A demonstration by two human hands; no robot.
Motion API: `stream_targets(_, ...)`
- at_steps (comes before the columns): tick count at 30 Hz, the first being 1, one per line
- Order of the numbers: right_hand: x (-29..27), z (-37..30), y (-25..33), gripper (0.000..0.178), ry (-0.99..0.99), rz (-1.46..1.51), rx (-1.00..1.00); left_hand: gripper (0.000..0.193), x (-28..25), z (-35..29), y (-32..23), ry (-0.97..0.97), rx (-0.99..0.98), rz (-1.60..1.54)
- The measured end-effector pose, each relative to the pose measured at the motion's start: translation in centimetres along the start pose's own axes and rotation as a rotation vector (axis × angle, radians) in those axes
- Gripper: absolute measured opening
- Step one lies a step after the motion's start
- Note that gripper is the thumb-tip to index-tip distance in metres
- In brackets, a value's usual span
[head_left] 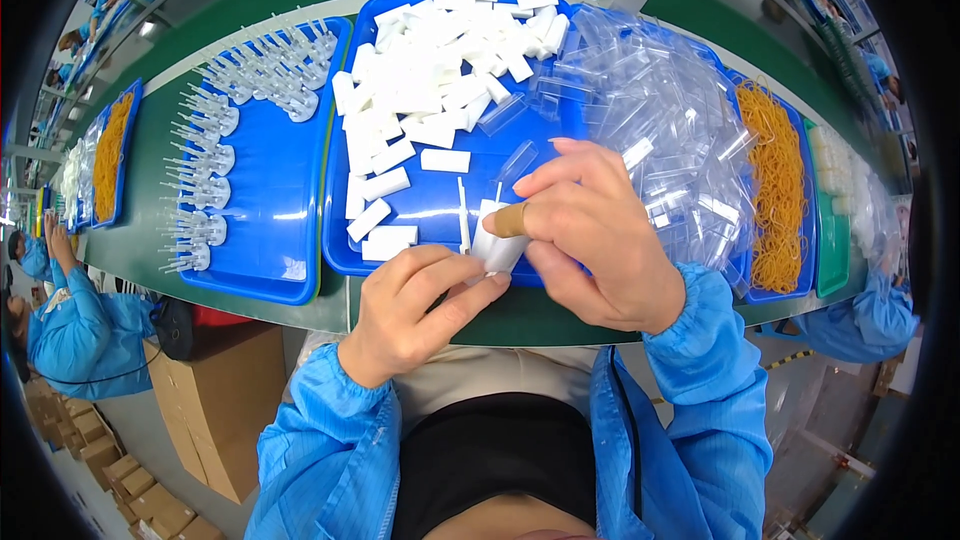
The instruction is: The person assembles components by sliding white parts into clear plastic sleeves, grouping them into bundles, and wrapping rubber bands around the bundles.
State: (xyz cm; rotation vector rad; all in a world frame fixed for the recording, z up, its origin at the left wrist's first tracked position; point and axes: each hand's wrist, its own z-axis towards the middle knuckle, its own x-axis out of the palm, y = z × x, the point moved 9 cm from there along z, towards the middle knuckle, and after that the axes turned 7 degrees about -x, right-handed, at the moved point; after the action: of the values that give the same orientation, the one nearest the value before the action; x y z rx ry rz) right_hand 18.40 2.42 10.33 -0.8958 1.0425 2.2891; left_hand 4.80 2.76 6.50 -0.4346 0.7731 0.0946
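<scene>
Over the front edge of the middle blue tray (505, 236), my left hand (425, 305) pinches a white pronged plastic piece (503, 252) between thumb and fingers. Two thin prongs point up from it, away from me. My right hand (600, 230) closes on the same piece from the right, a tan-wrapped finger pressed against it; its other fingertips curl above. A small clear plastic sleeve (517, 162) shows at those fingertips, close to one prong; whether it is held or sits on the prong I cannot tell. White rectangular blocks (445, 160) lie loose just beyond my hands.
At left, a blue tray (270, 195) holds rows of white pronged pieces (205, 190). Clear plastic sleeves (660, 130) heap up at right, beside yellow rubber bands (775, 190) in another tray. A cardboard box (220, 410) stands below the table's left side; co-workers sit at both sides.
</scene>
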Motion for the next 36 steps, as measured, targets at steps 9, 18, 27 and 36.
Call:
stream_targets(9, 2.0, 0.0, 0.3, 0.016, -0.070, 0.140, 0.025, 0.043, -1.7, -1.8, 2.3, -0.283, -0.095, -0.182)
stream_targets(18, 0.6, 3.6, -1.5, 0.025, -0.161, 0.012, 0.057, 0.045, -2.8, -3.1, 2.9, -0.272, -0.175, -0.109)
stream_targets(27, 10.7, 5.7, -3.2, 0.020, 0.380, -0.615, -0.179, 0.045, -4.2, -3.5, 3.5, -0.338, -0.259, 0.037)
stream_targets(36, 3.8, 5.4, -5.2, 0.027, 0.200, -0.073, 0.347, 0.041, -3.4, -2.5, 2.4, -0.215, -0.205, 0.015)
